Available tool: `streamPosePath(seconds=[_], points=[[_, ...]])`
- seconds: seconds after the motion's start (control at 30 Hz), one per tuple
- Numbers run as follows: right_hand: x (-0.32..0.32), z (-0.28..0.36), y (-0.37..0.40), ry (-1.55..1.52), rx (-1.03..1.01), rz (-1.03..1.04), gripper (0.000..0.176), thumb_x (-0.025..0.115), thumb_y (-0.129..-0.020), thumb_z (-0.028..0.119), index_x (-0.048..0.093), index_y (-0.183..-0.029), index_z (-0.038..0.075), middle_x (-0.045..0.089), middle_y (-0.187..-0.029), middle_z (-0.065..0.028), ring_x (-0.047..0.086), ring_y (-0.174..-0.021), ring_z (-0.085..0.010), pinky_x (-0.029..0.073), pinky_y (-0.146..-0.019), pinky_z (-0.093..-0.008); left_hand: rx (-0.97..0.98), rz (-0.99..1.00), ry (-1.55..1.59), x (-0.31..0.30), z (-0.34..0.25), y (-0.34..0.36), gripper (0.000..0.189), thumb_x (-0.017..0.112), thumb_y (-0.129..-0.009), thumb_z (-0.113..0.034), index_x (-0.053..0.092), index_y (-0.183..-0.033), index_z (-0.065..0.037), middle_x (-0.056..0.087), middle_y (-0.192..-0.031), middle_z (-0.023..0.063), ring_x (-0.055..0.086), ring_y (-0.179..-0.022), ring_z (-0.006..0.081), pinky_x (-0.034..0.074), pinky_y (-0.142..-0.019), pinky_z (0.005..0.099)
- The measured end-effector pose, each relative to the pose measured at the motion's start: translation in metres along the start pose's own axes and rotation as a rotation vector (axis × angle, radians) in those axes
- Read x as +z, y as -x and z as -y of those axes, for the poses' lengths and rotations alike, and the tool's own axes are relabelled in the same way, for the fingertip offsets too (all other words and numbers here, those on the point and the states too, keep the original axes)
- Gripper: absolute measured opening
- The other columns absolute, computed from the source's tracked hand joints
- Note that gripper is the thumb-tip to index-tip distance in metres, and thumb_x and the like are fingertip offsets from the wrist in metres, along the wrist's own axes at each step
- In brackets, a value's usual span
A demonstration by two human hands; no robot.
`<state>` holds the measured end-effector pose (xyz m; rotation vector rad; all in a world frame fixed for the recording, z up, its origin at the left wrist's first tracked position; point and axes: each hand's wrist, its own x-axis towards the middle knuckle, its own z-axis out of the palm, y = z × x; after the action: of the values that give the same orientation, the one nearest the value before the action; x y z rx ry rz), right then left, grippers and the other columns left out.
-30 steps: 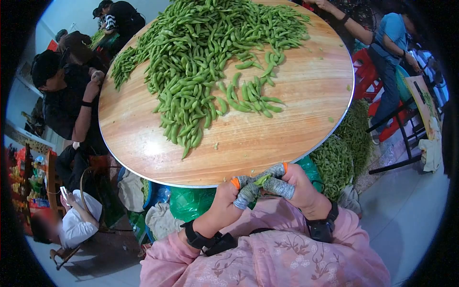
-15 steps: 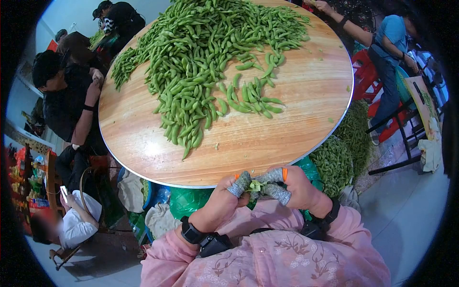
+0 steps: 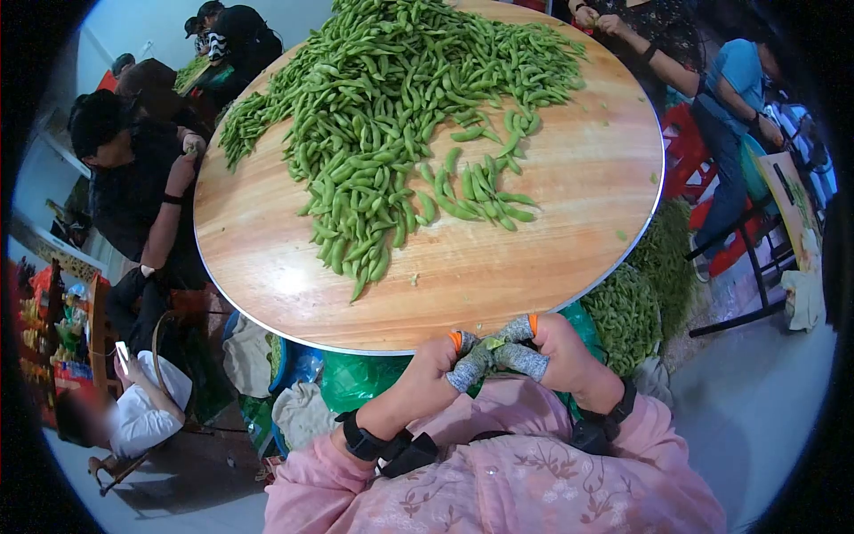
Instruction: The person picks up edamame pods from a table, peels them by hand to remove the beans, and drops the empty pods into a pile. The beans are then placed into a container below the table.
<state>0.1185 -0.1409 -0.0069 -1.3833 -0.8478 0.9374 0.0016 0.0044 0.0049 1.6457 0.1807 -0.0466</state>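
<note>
My left hand [image 3: 438, 363] and my right hand [image 3: 559, 352] meet just off the near edge of the round wooden table [image 3: 498, 294]. Grey knitted covers with orange edges wrap some of the fingers on both. Pinched between the fingertips is a green soybean pod [image 3: 492, 343], largely hidden by the fingers. Beyond them, a big heap of green soybean pods [image 3: 382, 98] spreads over the far part of the table, its tapering tongue pointing toward me. A small loose group of pods [image 3: 485, 191] lies right of that tongue.
Under the table's near side hangs a green plastic bag [image 3: 360, 378]. Greenery is piled on the floor at right [image 3: 623, 311]. A person in dark clothes [image 3: 133, 187] sits at the left rim; another in blue [image 3: 734, 84] is at right. Someone in white [image 3: 160, 400] holds a phone.
Both hands stay together at the table edge; the left fingers have shifted and closed in, covering more of the pale green piece. The view has shifted slightly.
</note>
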Motion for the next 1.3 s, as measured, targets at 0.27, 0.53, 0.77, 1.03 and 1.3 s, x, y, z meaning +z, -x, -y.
streamPosePath(seconds=[0.27,0.53,0.77,1.03,1.3], points=[[-0.002,-0.009,0.0,-0.031,-0.012,0.041,0.006,0.056,-0.078,0.003,0.058,-0.081,-0.001,0.057,-0.07,0.0012,0.048,-0.065,-0.0044,0.042,-0.059,-0.0216,-0.087,0.008,0.143,0.004,0.009,0.005,0.011,0.049,-0.084,-0.01,0.055,-0.088,-0.001,0.052,-0.074,-0.0035,0.044,-0.068,0.0047,0.038,-0.06,0.019],[-0.026,0.004,0.02,0.17,-0.083,-0.12,0.016,0.056,-0.074,0.002,0.059,-0.089,-0.001,0.059,-0.074,-0.0016,0.051,-0.067,-0.0064,0.042,-0.061,-0.0221,0.002,-0.046,-0.303,-0.003,0.0,0.004,0.026,0.047,-0.077,-0.002,0.052,-0.103,-0.003,0.05,-0.069,0.0021,0.047,-0.065,0.0091,0.04,-0.061,0.0221],[-0.115,0.006,0.075,0.863,0.23,-0.615,0.02,0.058,-0.068,0.002,0.059,-0.087,-0.003,0.06,-0.074,-0.0137,0.057,-0.062,-0.0186,0.044,-0.059,-0.0262,0.278,-0.316,-1.238,-0.048,-0.03,-0.072,0.027,0.053,-0.075,-0.009,0.054,-0.102,-0.006,0.052,-0.079,0.0161,0.054,-0.074,0.0334,0.043,-0.06,0.0398],[-0.103,-0.004,0.075,0.7,0.107,-0.773,0.019,0.059,-0.07,0.001,0.06,-0.088,-0.003,0.063,-0.075,-0.0132,0.059,-0.066,-0.0171,0.045,-0.062,-0.0268,0.369,-0.273,-1.474,-0.069,-0.012,-0.123,0.01,0.05,-0.074,-0.006,0.055,-0.081,-0.001,0.052,-0.079,0.0158,0.054,-0.072,0.0325,0.042,-0.059,0.0418],[-0.03,0.009,0.005,0.033,-0.029,-0.307,0.017,0.057,-0.079,0.005,0.059,-0.094,-0.002,0.062,-0.081,-0.0037,0.055,-0.072,-0.0101,0.044,-0.067,-0.0242,-0.019,-0.214,-0.916,-0.026,-0.032,-0.048,0.01,0.053,-0.077,-0.007,0.053,-0.085,-0.001,0.056,-0.082,0.0184,0.057,-0.073,0.0332,0.045,-0.062,0.0354]])
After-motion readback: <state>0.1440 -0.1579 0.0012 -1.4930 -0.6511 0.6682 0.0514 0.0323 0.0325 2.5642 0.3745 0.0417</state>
